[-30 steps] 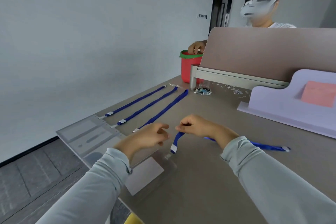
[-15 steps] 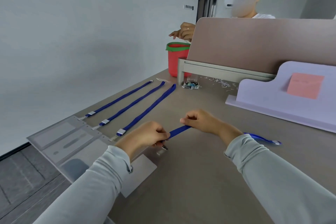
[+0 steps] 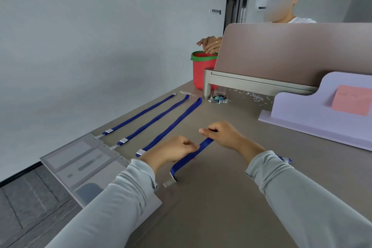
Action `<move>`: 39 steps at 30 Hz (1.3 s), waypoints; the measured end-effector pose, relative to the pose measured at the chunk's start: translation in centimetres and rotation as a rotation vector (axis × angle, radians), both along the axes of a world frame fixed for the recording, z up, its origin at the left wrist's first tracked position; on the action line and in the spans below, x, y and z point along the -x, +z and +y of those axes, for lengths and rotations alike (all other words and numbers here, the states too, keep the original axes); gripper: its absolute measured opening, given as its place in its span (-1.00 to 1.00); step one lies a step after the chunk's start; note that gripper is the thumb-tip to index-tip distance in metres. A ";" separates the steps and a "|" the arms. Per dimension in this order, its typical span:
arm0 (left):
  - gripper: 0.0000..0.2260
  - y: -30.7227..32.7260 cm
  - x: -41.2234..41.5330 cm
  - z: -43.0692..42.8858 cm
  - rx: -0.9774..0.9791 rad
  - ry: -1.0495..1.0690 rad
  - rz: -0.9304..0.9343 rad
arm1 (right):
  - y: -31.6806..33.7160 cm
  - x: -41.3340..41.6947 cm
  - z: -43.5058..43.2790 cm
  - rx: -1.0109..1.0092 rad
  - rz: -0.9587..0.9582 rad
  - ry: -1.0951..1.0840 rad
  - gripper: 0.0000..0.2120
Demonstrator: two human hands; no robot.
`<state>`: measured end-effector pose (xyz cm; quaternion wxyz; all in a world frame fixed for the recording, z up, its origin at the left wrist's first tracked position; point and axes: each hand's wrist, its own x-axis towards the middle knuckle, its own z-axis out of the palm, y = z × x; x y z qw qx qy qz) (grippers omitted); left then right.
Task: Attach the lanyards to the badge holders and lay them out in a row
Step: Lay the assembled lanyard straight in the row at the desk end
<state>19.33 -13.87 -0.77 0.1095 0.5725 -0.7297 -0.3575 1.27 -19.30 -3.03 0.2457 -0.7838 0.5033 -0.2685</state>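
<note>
- The left hand (image 3: 173, 152) was closed in a pinch on the fourth lanyard (image 3: 193, 154), and the right hand (image 3: 222, 134) pinched the same blue strap a little farther along, so a short stretch ran taut between them just above the desk (image 3: 231, 197).
- The strap's clip end (image 3: 170, 182) hung down to touch the desk, right beside the fourth badge holder (image 3: 145, 205), whose near part was hidden under the left sleeve.
- Three finished lanyards (image 3: 153, 122) lay straight and parallel, each meeting a badge holder (image 3: 74, 154) at the desk's edge.
- Whether the clip was already hooked on the fourth holder could not be told.
- Done well, I'd judge, the strap wanted pulling flat, untwisted, parallel to its neighbours and evenly spaced.
- The risk looked to be dragging the light holder out of the row.
</note>
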 end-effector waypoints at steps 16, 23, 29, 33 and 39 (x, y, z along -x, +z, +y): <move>-0.84 0.7 0.5 -5.8 -0.158 0.107 0.153 | 1.5 6.7 -4.4 -0.010 -0.010 -0.112 -0.85; -0.85 0.2 -0.1 -6.7 -0.204 0.145 0.229 | 3.0 6.0 -8.6 0.321 0.157 -0.244 -0.80; -0.86 -0.1 -0.3 -7.1 -0.202 0.106 0.230 | 3.5 4.3 -9.8 0.516 0.039 -0.331 -0.69; -0.88 -0.5 0.1 -7.2 -0.135 0.085 0.086 | -0.2 4.0 -10.2 0.338 0.110 -0.291 -0.66; -0.77 -1.0 0.2 -7.4 -0.096 0.044 -0.014 | -0.9 3.8 -10.3 0.304 -0.009 -0.346 -0.64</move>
